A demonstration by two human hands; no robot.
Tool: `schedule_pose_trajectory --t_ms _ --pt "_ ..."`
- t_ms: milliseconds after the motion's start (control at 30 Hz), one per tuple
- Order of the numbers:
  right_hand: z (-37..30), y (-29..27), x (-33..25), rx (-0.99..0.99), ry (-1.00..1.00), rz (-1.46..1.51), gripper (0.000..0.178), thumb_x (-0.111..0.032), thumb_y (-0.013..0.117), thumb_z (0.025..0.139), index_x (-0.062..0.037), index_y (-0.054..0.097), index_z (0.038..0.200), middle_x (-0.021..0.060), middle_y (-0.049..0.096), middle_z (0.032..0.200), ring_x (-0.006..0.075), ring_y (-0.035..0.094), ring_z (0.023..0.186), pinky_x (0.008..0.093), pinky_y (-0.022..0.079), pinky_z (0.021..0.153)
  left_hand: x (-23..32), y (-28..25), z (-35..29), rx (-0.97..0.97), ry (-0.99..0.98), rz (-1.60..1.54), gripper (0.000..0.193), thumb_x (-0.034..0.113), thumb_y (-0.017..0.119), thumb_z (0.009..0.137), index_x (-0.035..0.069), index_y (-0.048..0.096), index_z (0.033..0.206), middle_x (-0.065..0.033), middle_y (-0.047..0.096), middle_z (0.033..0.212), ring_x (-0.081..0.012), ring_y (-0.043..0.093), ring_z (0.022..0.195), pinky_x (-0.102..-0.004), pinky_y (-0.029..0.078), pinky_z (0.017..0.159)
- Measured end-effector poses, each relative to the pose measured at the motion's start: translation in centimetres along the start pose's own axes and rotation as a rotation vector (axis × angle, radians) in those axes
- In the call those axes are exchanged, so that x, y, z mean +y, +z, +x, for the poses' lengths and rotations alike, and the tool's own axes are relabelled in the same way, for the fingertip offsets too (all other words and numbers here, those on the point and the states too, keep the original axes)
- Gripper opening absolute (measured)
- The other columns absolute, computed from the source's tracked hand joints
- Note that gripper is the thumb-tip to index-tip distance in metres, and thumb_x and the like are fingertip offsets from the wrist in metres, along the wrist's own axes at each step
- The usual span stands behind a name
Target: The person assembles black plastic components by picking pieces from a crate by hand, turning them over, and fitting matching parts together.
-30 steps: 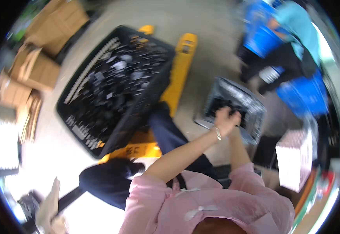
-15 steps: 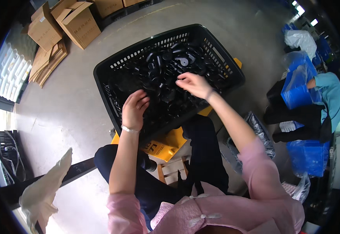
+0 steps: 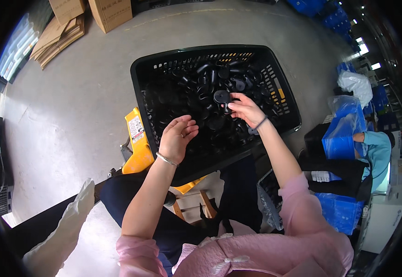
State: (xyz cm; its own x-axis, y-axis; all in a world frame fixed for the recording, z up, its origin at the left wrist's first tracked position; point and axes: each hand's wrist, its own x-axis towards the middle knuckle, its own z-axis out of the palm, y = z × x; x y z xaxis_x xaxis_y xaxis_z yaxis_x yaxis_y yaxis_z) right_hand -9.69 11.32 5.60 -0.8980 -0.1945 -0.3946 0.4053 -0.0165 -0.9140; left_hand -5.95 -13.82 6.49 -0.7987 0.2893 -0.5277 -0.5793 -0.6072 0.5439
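Black plastic makes up nearly everything at the centre: a large slotted black plastic crate [image 3: 282, 99] filled with a heap of small black moulded plastic parts [image 3: 187, 92]. The right hand [image 3: 245, 110] pinches one round black disc-shaped part [image 3: 221, 97] between thumb and fingertips, lifted just above the heap near the crate's middle. The left hand [image 3: 177, 137] hovers at about 7 o'clock from that disc, fingers loosely curled and holding nothing, with a thin silver bangle [image 3: 167, 159] on the wrist. A yellow pallet-truck frame [image 3: 138, 143] shows beside and beneath the crate at its 8 o'clock side. Flattened brown cardboard boxes [image 3: 60, 34] lie on the grey concrete floor [image 3: 72, 106] at 10 o'clock. Blue plastic bins [image 3: 339, 138] stand at 3 o'clock, where another person's teal sleeve [image 3: 377, 148] is visible.
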Motion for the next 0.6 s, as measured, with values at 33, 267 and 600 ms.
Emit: schedule_pose_trajectory --t_ms 33,267,600 --pt "-1.2 0.5 -0.8 -0.012 -0.038 0.03 0.038 -0.008 0.057 0.08 -0.0037 0.041 0.115 0.0056 0.058 0.095 0.0084 0.054 0.083 0.0204 0.043 0.067 -0.2 0.4 0.0 -0.001 -0.007 0.003 0.019 0.008 0.045 0.086 0.0 0.05 0.103 -0.0106 0.056 0.091 -0.0196 0.056 0.086 -0.0309 0.045 0.082" --pt "-5.1 5.3 -3.7 -0.052 -0.291 -0.21 0.039 -0.009 0.058 0.079 -0.0021 0.044 0.115 0.0043 0.056 0.098 0.007 0.052 0.084 0.0206 0.041 0.069 -1.6 3.2 -0.6 -0.152 0.025 -0.113 0.029 0.021 0.041 0.09 0.004 0.045 0.113 -0.0128 0.054 0.102 -0.021 0.054 0.095 -0.0342 0.043 0.088" --pt "3.7 3.2 -0.1 0.296 -0.313 -0.838 0.035 -0.016 0.062 0.074 -0.0067 0.053 0.107 0.0096 0.059 0.095 0.0197 0.058 0.081 0.0317 0.048 0.072 -1.6 3.0 -1.3 -0.389 -0.104 -0.385 0.043 0.037 0.028 0.092 0.006 0.041 0.118 -0.0147 0.054 0.101 -0.0251 0.055 0.091 -0.0392 0.045 0.084"
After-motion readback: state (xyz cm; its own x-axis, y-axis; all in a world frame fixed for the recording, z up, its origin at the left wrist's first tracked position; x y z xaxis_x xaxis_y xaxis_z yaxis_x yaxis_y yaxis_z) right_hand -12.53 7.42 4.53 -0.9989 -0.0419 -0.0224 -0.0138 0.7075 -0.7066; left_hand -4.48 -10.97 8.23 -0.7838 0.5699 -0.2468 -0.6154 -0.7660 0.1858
